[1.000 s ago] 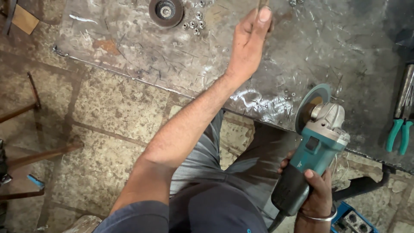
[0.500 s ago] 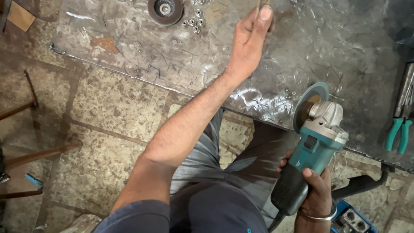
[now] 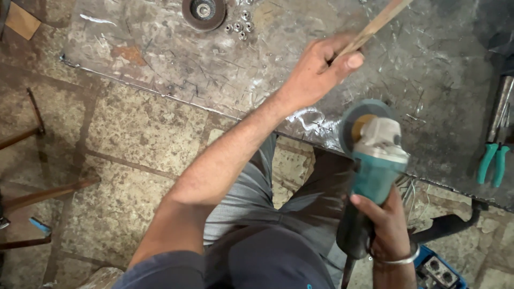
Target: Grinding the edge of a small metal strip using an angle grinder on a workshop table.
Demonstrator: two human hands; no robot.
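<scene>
Teal angle grinder (image 3: 375,160), thin rusty rod (image 3: 375,25)

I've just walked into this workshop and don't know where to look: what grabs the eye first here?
Probably the teal angle grinder, gripped low on its body by the right hand, disc near the scarred metal sheet. Above it, the left hand holds a thin rod over that sheet. A loose grinding disc lies at the top edge.

grinder (image 3: 375,160) and rod (image 3: 375,25) (both gripped)
</scene>
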